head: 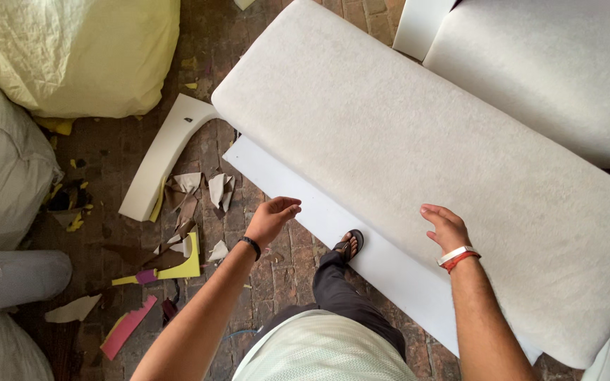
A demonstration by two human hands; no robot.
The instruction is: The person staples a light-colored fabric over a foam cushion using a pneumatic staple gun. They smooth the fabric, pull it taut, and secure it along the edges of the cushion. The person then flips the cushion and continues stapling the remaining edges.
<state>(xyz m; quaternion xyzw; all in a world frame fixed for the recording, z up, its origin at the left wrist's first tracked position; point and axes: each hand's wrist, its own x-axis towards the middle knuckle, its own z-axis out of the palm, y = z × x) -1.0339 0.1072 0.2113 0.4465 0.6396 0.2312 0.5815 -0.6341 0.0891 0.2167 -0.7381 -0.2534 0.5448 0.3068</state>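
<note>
Hovering both hands with fingers apart and holding nothing, we are keeping our right hand over the near edge of the white foam cushion and our left hand short of it. We are risking a slip: our sandalled foot is standing on the white board beneath.

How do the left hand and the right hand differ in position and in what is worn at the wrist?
The left hand hovers over the brick floor, beside the white board; the right hand is at the near edge of the grey cushion. The left wrist carries a dark band, the right wrist a white band and a red one. Both hands are open, empty, with fingers loosely curled.
</note>
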